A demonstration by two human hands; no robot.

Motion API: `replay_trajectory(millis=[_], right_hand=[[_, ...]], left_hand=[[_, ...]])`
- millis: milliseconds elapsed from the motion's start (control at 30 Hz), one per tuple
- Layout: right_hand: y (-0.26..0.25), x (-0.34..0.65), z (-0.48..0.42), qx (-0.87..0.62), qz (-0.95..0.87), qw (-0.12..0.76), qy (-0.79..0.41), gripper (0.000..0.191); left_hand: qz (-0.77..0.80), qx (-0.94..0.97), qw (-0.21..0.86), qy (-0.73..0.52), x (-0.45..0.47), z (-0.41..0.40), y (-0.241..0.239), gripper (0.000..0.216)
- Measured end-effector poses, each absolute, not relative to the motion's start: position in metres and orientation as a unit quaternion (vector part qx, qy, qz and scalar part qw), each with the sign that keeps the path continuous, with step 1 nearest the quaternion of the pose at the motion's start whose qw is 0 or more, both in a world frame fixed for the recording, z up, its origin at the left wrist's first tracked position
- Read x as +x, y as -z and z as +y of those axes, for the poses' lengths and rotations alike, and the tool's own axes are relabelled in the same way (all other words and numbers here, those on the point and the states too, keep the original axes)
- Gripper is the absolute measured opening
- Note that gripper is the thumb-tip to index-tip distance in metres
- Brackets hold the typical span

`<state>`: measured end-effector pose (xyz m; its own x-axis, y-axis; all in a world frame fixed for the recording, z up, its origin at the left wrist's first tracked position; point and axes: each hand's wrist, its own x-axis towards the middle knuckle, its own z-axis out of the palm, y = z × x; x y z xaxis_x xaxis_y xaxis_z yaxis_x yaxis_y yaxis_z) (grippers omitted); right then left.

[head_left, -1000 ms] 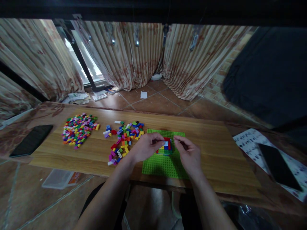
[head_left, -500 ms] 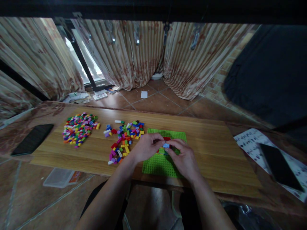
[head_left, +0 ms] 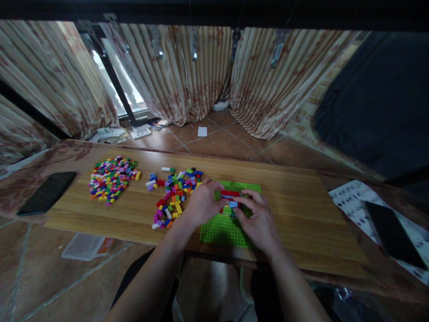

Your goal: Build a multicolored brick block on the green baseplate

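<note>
A green studded baseplate (head_left: pixel 224 232) lies on the wooden board, bearing a low build of red, blue, yellow and green toy bricks. A long red brick (head_left: pixel 230 193) forms its far side. My right hand (head_left: pixel 259 219) pinches a light blue brick (head_left: pixel 233 204) at the build, thumb and index finger against its right end. Whether that brick is pressed down fully, I cannot tell. My left hand (head_left: pixel 204 203) is at the build's left side, its thumb close to the light blue brick and its index finger apart, holding nothing visible. Both hands hide parts of the build.
Loose bricks (head_left: pixel 176 192) are scattered left of the baseplate, and a denser brick pile (head_left: pixel 112 179) lies farther left. A dark phone-like slab (head_left: pixel 47 192) is at the far left. On the right, a black phone (head_left: pixel 392 230) rests on a printed sheet (head_left: pixel 351 197).
My left index finger and thumb have come away from the light blue brick and spread apart. My right fingers stay at it. More of the red brick row now shows.
</note>
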<state>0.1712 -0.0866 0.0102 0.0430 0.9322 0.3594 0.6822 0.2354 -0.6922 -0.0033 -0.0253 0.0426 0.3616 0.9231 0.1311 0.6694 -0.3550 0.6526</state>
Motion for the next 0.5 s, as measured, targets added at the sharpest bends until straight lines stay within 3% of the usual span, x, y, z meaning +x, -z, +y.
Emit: replay_trajectory(millis=[267, 500], right_hand=[[-0.008, 0.175, -0.083, -0.650, -0.564, 0.472, -0.191, 0.032], [0.002, 0.169, -0.080, -0.679, -0.529, 0.456, -0.227, 0.044]], left_hand=[[0.518, 0.784, 0.239, -0.245, -0.001, -0.027, -0.040, 0.034], [0.516, 0.788, 0.241, -0.236, 0.003, -0.027, -0.040, 0.032]])
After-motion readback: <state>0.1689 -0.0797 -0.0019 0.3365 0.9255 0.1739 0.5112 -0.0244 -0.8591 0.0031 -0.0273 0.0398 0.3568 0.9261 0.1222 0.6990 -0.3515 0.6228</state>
